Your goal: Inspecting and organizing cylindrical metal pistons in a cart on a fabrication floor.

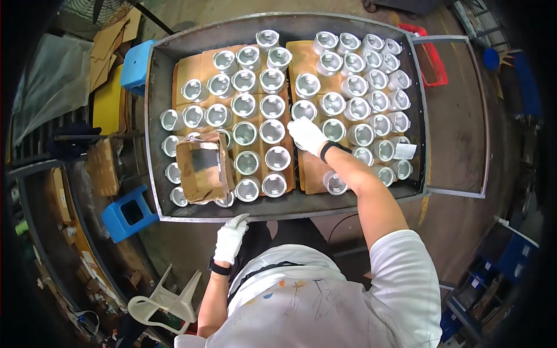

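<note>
My right hand (307, 137), in a white glove, reaches into the metal-rimmed tray table (290, 213). Its fingers close over a silvery metal cylinder, mostly hidden under the glove, with a little of its rim showing. Just beyond the fingertips stands another silvery metal cylinder (303, 110). Rows of similar round-topped cylinders stand upright on brown cardboard (316, 168) to both sides. My left hand (230, 240), also gloved, is at the near rim with nothing held; its fingers stretch forward and look relaxed.
An open cardboard box (201, 168) sits among the cylinders at the left. A white paper slip (405, 151) lies on cylinders at the right. Blue stools (129, 213) and a white plastic chair (168, 301) are at the left; a red crate (432, 64) stands beyond the right end.
</note>
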A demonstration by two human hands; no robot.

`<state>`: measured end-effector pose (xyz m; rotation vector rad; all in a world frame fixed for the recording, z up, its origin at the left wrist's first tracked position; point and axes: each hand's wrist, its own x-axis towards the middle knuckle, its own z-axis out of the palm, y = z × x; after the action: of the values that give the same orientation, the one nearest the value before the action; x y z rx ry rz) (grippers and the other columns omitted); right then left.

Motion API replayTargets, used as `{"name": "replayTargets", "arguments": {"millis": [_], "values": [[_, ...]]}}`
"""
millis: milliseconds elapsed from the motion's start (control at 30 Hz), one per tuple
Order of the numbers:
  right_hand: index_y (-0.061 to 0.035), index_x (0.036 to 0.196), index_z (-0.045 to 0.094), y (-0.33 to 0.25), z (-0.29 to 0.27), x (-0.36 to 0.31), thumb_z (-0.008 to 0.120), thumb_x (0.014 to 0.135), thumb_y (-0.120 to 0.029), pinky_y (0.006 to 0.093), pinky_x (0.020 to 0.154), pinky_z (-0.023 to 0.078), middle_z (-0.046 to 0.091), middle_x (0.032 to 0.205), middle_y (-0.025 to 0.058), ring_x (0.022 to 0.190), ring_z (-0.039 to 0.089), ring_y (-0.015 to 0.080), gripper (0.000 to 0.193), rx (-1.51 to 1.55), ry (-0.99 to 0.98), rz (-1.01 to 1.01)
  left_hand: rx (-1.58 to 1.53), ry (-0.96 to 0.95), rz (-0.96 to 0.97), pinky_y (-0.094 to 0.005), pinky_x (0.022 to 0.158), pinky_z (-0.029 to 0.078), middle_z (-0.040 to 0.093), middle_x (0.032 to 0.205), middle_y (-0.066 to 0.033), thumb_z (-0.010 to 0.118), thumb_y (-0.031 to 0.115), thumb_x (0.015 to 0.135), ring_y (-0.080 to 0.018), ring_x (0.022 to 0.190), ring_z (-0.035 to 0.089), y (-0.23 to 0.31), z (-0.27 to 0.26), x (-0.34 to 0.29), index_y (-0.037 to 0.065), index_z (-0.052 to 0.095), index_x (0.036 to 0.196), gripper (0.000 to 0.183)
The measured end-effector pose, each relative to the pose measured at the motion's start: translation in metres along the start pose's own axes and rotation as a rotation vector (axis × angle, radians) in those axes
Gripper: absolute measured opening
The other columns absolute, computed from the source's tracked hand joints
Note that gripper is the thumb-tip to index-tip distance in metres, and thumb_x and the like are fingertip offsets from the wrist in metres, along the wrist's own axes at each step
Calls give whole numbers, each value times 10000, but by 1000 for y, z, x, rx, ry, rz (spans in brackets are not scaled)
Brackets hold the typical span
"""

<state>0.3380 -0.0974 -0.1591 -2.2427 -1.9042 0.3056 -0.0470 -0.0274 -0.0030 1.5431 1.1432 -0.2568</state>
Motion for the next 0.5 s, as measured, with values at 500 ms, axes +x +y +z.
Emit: {"name": "replayTargets", "arguments": {"millis": [500], "values": [[-85, 824, 705, -5, 17, -10, 586, 804, -134, 394, 763, 468, 669, 813, 99, 801, 635, 262, 130, -356, -64, -91, 109, 14, 132, -375, 934, 509, 712, 1116, -162, 571, 240, 943, -307, 1067, 671, 19, 13, 26, 74, 692, 1199, 328]]}}
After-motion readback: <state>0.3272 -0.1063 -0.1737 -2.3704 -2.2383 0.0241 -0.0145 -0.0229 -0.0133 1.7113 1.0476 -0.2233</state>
